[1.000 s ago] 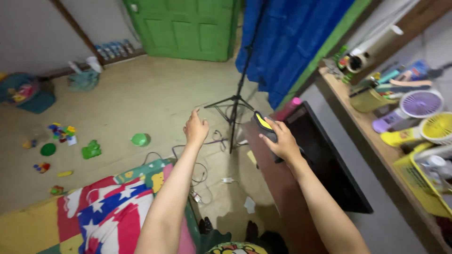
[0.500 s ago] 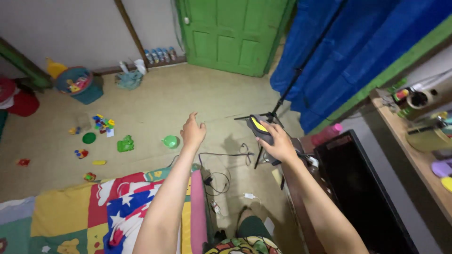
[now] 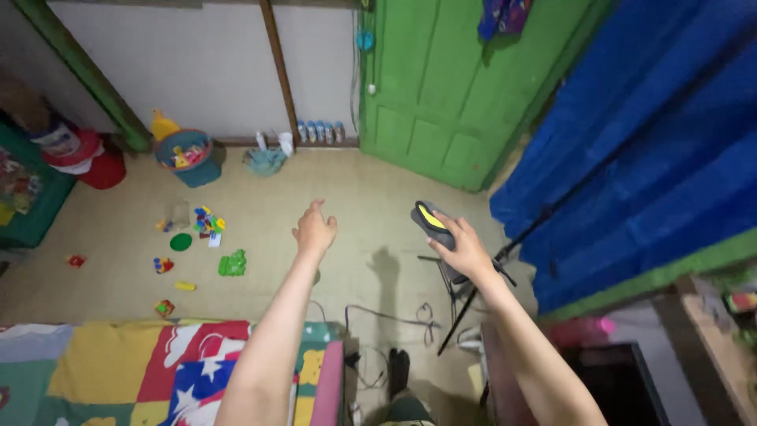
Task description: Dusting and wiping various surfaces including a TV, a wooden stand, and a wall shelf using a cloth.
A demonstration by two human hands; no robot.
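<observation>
My right hand (image 3: pixel 467 251) grips a dark grey device with a yellow patch (image 3: pixel 432 224), held out in front of me above the floor. My left hand (image 3: pixel 314 232) is stretched forward at about the same height. It holds nothing, and its fingers are loosely curled. A black tripod stand (image 3: pixel 473 292) rises just below and right of my right hand.
A green door (image 3: pixel 441 87) stands ahead and a blue curtain (image 3: pixel 654 158) hangs at right. Toy blocks (image 3: pixel 206 223), a green toy (image 3: pixel 233 263) and a blue bucket of toys (image 3: pixel 188 158) lie on the floor at left. A colourful mat (image 3: pixel 158 371) and cables (image 3: pixel 394 319) lie below.
The view has swung left and up: the shelf and dark cabinet at right slid nearly out of frame, the door and toys came nearer the centre. Both arms stay outstretched, right hand still gripping the device.
</observation>
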